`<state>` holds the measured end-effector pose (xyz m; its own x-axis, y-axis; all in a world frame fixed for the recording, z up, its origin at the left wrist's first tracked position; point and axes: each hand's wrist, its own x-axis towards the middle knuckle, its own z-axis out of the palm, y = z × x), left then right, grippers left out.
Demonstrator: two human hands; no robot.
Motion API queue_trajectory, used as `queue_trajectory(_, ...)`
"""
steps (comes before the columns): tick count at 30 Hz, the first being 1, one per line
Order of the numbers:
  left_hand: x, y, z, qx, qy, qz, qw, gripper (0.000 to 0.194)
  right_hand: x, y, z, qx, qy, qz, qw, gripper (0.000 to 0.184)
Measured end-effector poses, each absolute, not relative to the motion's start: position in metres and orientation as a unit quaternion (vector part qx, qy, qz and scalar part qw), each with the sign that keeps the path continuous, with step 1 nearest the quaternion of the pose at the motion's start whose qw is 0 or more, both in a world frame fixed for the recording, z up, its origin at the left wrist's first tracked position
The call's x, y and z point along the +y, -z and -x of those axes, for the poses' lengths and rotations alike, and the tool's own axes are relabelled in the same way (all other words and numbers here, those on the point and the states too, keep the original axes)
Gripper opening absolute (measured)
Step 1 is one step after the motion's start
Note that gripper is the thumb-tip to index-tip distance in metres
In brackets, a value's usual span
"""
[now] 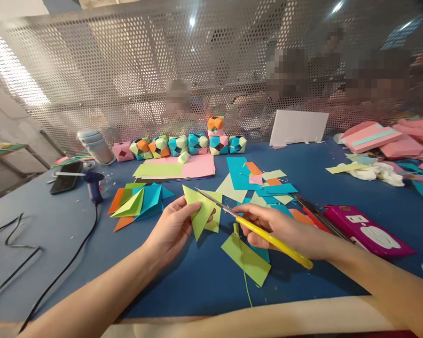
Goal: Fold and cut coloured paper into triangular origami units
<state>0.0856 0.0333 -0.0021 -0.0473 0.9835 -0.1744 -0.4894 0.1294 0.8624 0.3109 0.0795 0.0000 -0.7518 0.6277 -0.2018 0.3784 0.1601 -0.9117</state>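
My left hand [178,223] pinches a folded light-green paper triangle [197,213] between thumb and fingers. In my right hand [273,225] is a pair of yellow-handled scissors [268,234]. Their thin metal blades point left and lie across the upper part of the triangle; whether they touch it I cannot tell. Behind my left fingers shows another light-green piece [215,217]. Below the scissors, a green paper rectangle [246,258] lies on the blue table, with a thin green strip [246,277] over it. Folded orange, green and blue papers [141,202] are left of my left hand.
A row of colourful paper balls [178,145] stands along the perforated metal screen [134,84]. At left are a glue gun [93,185] with its cord, a phone [66,177] and a cup [96,148]. Paper scraps [257,180], a cutter [313,213] and a magenta case [368,230] lie right.
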Motion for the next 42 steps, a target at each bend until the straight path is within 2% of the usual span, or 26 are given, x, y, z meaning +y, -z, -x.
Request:
queue_trajectory(8,0.033,0.003,-0.086,0.419,-0.581,-0.317,0.622,0.009,0.077,-0.009,-0.311,-0.77,-0.515,0.365,0.093,0.059)
queue_trajectory(18,0.032,0.001,-0.086,0.429,-0.573,-0.319,0.621,0.01,0.078,-0.002,-0.312,-0.772,-0.512,0.361,0.109,0.055)
queue_trajectory(24,0.032,0.0,-0.087,0.429,-0.574,-0.314,0.623,0.009,0.084,0.014,-0.314,-0.765,-0.533,0.338,0.132,0.049)
queue_trajectory(30,0.034,-0.002,-0.085,0.437,-0.583,-0.267,0.631,0.007,0.087,0.016,-0.313,-0.741,-0.541,0.36,0.167,0.054)
queue_trajectory(35,0.037,-0.004,-0.078,0.456,-0.561,-0.268,0.636,0.031,0.095,0.019,-0.313,-0.722,-0.544,0.375,0.203,0.056)
queue_trajectory(40,0.04,-0.003,-0.074,0.493,-0.554,-0.277,0.611,0.013,0.1,0.022,-0.313,-0.755,-0.476,0.402,0.204,0.055)
queue_trajectory(42,0.041,-0.003,-0.073,0.493,-0.561,-0.282,0.602,0.016,0.099,0.02,-0.312,-0.777,-0.428,0.418,0.193,0.054)
